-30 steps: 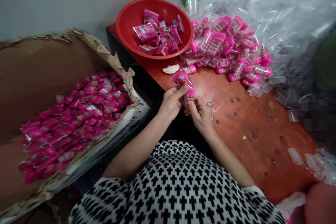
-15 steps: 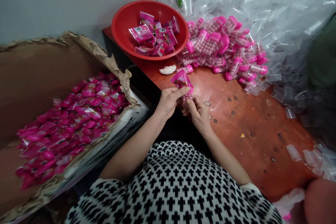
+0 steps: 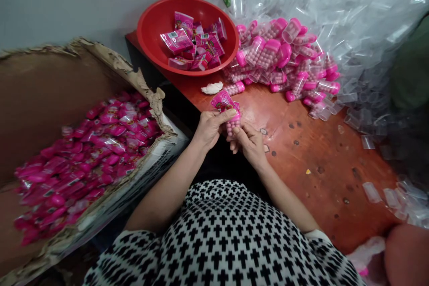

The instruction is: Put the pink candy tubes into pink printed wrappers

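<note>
Between my two hands, over the table's near edge, is a small clear container of pink candy balls (image 3: 233, 124) with a pink printed wrapper (image 3: 221, 100) at its upper end. My left hand (image 3: 208, 128) is closed on the wrapper, its thumb lying across the front. Lower down, the fingers and thumb of my right hand (image 3: 250, 142) pinch the container's bottom end. How far the wrapper covers the container is hidden by my left thumb. Just beyond my hands lie another candy container (image 3: 235, 88) and a crumpled white wad (image 3: 212, 88).
A red bowl (image 3: 146, 49) of pink packets sits at the table's far end. Left of me stands a torn cardboard box (image 3: 36, 80) with many wrapped pink containers. Filled candy containers (image 3: 268, 53) are heaped on the red-brown table (image 3: 301, 201), beside a large pile of clear empty tubes (image 3: 335, 4).
Both hands have shifted slightly left with the container and wrapper. More of the candy balls now shows below my left thumb. The whole view has moved a little.
</note>
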`<state>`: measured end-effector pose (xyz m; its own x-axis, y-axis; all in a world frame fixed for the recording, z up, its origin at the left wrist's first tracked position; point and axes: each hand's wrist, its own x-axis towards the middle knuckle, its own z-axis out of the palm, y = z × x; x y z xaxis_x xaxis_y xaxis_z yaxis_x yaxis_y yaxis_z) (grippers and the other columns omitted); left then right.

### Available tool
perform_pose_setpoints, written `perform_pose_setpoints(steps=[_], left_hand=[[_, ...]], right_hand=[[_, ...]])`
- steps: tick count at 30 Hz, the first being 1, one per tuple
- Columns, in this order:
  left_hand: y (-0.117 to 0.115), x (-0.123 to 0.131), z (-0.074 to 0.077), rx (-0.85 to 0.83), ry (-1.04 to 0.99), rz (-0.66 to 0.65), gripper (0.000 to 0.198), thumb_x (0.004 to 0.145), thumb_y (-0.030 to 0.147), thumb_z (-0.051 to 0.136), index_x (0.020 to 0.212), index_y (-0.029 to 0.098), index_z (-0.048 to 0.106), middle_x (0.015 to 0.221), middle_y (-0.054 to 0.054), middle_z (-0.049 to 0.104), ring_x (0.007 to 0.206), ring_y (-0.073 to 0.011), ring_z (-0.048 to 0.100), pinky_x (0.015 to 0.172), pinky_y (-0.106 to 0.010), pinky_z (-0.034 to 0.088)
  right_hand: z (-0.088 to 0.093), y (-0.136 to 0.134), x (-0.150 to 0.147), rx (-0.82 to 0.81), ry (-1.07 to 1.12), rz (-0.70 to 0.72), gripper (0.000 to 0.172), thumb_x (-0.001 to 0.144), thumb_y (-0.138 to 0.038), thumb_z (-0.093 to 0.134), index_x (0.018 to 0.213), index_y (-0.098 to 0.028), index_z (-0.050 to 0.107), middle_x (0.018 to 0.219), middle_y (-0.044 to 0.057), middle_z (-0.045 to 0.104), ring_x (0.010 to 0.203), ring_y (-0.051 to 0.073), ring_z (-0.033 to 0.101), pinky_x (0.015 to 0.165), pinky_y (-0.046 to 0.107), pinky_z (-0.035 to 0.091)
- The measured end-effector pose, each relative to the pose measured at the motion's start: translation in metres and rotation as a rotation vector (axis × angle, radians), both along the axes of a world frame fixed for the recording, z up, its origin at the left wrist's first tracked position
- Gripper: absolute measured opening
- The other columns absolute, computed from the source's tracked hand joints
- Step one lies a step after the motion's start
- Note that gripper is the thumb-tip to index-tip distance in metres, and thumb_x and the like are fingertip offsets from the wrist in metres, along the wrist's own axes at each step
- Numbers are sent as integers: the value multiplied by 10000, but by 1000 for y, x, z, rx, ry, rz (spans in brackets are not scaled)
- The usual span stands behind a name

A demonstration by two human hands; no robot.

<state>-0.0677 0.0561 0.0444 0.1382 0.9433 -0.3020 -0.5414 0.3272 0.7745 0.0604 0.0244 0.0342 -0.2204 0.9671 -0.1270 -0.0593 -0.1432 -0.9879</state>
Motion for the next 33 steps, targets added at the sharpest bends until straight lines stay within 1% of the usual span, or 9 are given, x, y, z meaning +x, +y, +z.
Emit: perform_pose_setpoints(steps=[4,8,12,15,17,21,24,29,33], left_hand=[[-2,-2,2,25,30,-33,338,604,393,809,608,87,667,471,-39,583,346,-126,493,330,-245,364],[-6,4,0,4,66,88,336,590,373,824,554,103,627,456,-7,548,366,-82,466,360,-210,345],[-11,3,-2,-19,83,166,295,614,345,804,552,113,633,498,-12,585,410,-64,482,398,-184,357],[-17,-3,1,14,189,-21,274,662,341,761,547,119,649,462,-31,584,381,-99,509,385,-205,373],[-22,-5,6,48,261,-172,270,694,335,730,543,123,655,439,-37,576,356,-117,511,364,-215,365],[-30,-2,9,68,313,-254,257,699,321,734,547,128,656,449,-30,586,360,-109,513,372,-207,382],[-33,-1,4,20,284,-209,256,690,351,754,597,129,668,470,-20,593,369,-96,508,373,-197,389],[-26,-6,-5,-77,114,-8,302,664,392,773,636,115,658,545,-37,634,417,-102,534,417,-221,448],[-16,-5,-4,-133,-68,191,364,578,409,833,670,113,642,599,-26,646,510,-106,578,510,-230,492]], right_hand=[[-4,1,-5,-115,187,27,266,834,-461,609,841,-196,592,622,-39,632,400,65,530,342,163,434],[-6,-5,-9,28,-38,-72,272,867,-474,565,913,-209,608,638,-49,612,447,64,552,411,169,481],[2,-1,4,73,-246,46,314,854,-504,576,948,-216,658,648,-35,628,504,88,577,484,208,510],[20,18,20,206,-348,-67,293,814,-490,643,921,-221,692,797,8,689,696,128,632,613,238,534],[34,34,25,296,-249,-111,341,785,-492,676,1018,-244,664,963,23,694,831,145,637,685,255,539],[49,56,20,280,-169,95,286,733,-469,733,845,-216,660,735,-22,644,672,109,582,608,239,498],[43,60,11,312,-210,3,229,774,-404,712,728,-192,639,627,-44,580,565,80,514,546,222,444],[22,41,5,330,-230,-291,188,809,-382,681,899,-221,645,776,-27,627,665,95,569,611,232,475],[13,10,-1,96,-73,-192,305,746,-376,745,961,-224,591,837,-18,656,707,99,614,611,221,506]])
